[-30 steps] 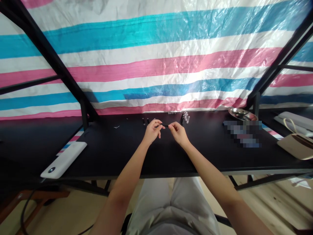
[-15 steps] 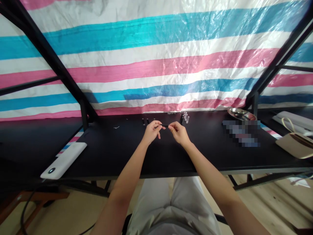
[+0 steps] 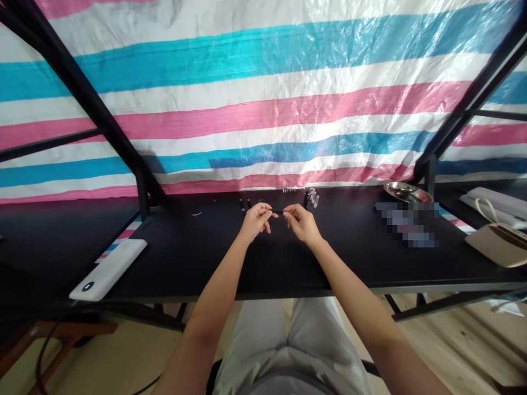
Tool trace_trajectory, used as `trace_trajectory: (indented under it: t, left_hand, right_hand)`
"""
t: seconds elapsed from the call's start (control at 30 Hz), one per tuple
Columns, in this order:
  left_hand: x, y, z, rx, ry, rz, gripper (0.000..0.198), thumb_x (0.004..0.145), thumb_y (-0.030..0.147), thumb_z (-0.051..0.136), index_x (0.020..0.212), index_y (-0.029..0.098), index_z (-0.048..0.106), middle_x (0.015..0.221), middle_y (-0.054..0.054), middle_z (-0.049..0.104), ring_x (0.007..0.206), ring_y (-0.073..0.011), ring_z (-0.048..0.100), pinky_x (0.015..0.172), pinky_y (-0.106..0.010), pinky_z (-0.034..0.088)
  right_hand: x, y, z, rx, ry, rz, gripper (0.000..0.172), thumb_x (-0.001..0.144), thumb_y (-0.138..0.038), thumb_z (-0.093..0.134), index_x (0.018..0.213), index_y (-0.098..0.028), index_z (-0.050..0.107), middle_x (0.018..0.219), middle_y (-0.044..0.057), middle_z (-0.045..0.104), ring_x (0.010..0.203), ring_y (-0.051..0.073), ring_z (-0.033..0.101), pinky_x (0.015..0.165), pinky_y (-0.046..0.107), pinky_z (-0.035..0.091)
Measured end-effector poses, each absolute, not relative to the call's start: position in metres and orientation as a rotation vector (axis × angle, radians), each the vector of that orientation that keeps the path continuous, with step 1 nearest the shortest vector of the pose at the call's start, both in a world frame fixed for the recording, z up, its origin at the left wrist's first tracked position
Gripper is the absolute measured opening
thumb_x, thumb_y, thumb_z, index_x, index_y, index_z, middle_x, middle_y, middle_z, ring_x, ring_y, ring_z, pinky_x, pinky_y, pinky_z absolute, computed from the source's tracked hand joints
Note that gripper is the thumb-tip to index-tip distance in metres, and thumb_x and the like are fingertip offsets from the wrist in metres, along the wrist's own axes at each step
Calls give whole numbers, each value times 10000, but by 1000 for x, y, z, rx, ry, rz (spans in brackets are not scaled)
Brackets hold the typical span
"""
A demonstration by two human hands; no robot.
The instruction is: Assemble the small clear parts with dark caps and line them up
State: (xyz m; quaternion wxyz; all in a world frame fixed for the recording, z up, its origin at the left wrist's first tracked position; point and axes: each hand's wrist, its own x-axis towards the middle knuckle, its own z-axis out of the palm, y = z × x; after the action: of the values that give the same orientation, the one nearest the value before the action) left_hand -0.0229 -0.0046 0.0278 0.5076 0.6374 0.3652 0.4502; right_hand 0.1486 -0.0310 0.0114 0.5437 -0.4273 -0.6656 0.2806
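White device: lies slanted at the left of the black table, well apart from the hands, perhaps so the forearms have room.
Thin pale bits: loose on the tabletop; too small to identify.
2 black pieces: side by side just beyond the left hand, probably for easy reach.
Left hand: thumb and fingertips grasp the left end of a dark rod, other fingers loosely curled.
Dark rod: held level between the 2 hands, above the table's far half; gripping it by its ends seems meant to steady it and leave its middle exposed.
Small pieces in a row: near the back edge, apparently lined up to stay sorted.
Right hand: fingertips pinch the rod's right end.
Clear pieces: clustered beyond the right hand.
Metal dish: far right, behind a blurred-out patch.
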Motion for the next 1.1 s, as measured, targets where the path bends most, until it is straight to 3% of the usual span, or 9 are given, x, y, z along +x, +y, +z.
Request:
trace_trajectory:
  t: [0.67,0.87,1.1]
  left_hand:
    - [-25,-10,38,1389,815,1111,320,723,386,614,866,149,453,837,-81,676,355,-89,537,314,-174,302]
    - [-14,-17,36,1288,726,1103,422,712,425,632,1004,148,506,905,-85,668,390,-73,541,340,-180,339]
    - [-7,-14,30,1260,811,1272,371,684,429,662,869,124,557,776,-64,672,359,-46,481,328,-170,303]
  right_hand:
    - [152,-31,15,-950,-1576,671,257,825,-428,511,924,-191,508,612,-34,502,519,96,494,525,241,410]
    - [149,-27,11,-844,-1472,759,235,815,-405,542,905,-197,482,645,-36,521,511,82,492,488,228,392]
    - [138,-29,13,-814,-1425,821,246,799,-422,560,872,-202,478,589,-58,495,482,75,474,463,220,372]
